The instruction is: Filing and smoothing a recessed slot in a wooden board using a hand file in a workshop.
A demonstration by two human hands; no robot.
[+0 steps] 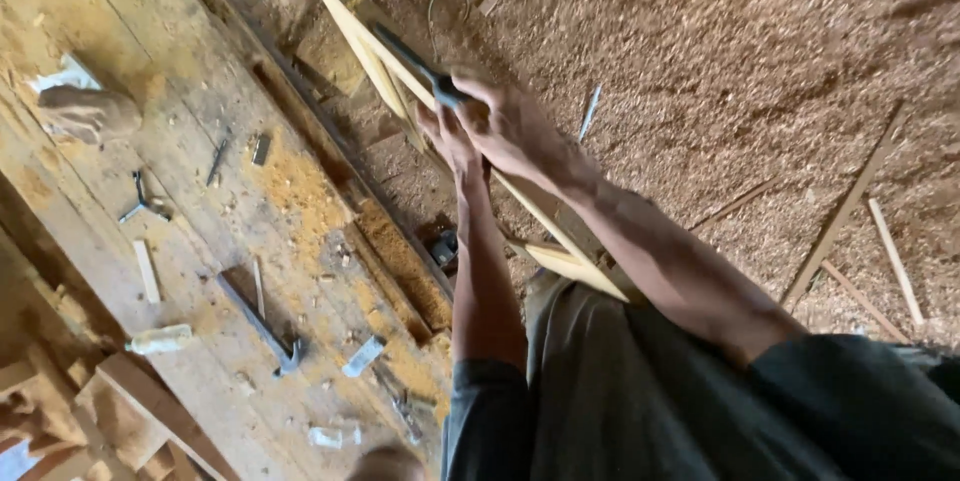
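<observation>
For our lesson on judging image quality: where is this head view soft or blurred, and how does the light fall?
Head view: motion blur softens the hands and dark tool; the sawdust floor smears; daylight is warm and even, without glare; the workbench reads sharper; the frame is tilted.

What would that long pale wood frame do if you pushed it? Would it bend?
The wood frame probably stays stiff: its strips look straight and joined. It seems light, being thin slats. It could tip, since it leans on edge, steadied by the left hand and right hand.

My two arms are bare up to the short, dark grey sleeves of my shirt (640,391).
</observation>
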